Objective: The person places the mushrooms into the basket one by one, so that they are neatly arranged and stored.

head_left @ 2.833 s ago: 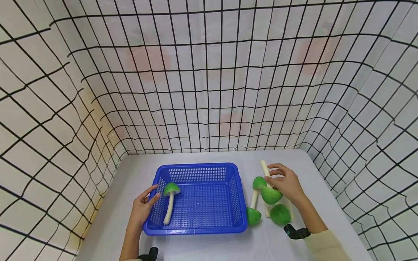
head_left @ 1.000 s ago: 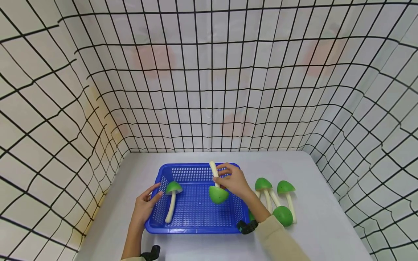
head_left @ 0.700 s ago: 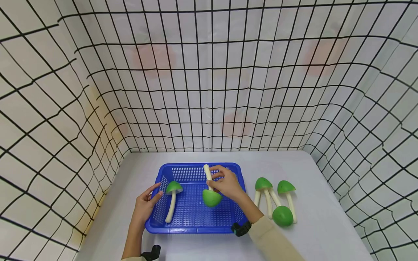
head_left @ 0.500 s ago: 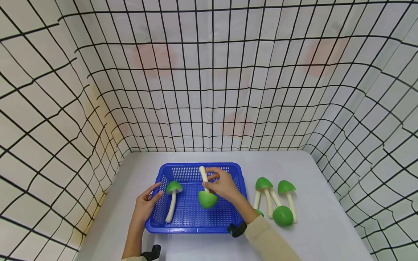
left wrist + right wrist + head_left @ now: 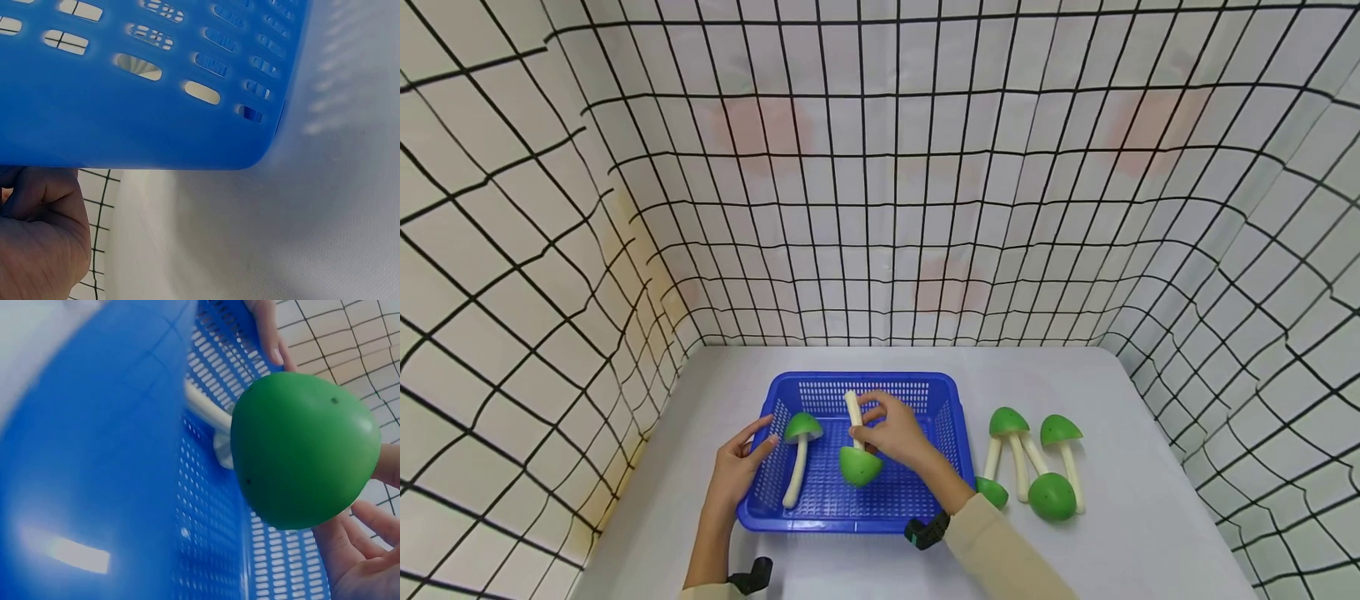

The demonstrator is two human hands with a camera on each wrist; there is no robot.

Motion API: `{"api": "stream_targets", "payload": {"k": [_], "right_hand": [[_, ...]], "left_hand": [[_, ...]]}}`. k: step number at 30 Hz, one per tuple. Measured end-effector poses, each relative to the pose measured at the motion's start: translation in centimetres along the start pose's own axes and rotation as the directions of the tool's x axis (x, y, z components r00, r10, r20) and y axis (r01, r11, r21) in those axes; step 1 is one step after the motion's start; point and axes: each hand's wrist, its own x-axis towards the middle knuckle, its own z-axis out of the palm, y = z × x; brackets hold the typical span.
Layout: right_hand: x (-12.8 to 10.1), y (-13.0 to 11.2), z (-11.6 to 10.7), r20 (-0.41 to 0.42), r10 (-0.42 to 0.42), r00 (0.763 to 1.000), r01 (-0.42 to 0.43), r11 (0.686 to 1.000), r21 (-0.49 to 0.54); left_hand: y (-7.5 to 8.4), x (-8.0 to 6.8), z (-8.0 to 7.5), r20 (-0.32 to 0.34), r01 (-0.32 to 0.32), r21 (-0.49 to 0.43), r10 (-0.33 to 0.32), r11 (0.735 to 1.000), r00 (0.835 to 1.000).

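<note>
I am pinching a green mushroom [image 5: 859, 463] with my right hand [image 5: 891, 433], cap down, over the blue basket [image 5: 951, 433] at lower centre; my left hand [image 5: 735, 473] is resting straight-fingered on its left rim.

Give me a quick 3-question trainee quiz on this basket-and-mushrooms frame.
1. True or false: the right hand holds a green mushroom cap-down over the blue basket.
2. How many mushrooms lie on the table outside the basket?
3. The left hand rests on the basket's: A) left wall B) right wall C) back wall

Key
1. True
2. Four
3. A
</note>
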Motion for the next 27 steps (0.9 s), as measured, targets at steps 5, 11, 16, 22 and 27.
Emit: {"api": "stream_targets", "payload": {"k": [5,11,16,22,27], "right_hand": [[0.1,0.2,1.4,0.008,0.044,0.999,-0.044,0.999,0.012],[0.3,0.6,3.1,0.027,0.058,0.998,-0.059,0.997,0.042],[0.3,1.0,4.1,0.024,0.078,0.997,-0.079,0.996,0.032],[0.5,1.2,4.9,0.028,0.090,0.996,-0.090,0.996,0.017],[0.6,1.4,5.4,0.042,0.108,0.993,-0.109,0.994,0.013]], "left_hand": [[0.0,0.0,-0.1,0.000,0.009,-0.010,-0.009,1.000,1.000],[-0.1,0.1,0.0,-0.004,0.008,-0.013,-0.008,1.000,1.000],[1.0,-0.3,0.1,0.018,0.022,-0.022,-0.022,1.000,1.000],[1.4,-0.9,0.0,0.016,0.013,-0.028,-0.012,1.000,1.000],[-0.3,0.1,0.1,-0.005,0.002,-0.018,-0.002,1.000,1.000]]}}
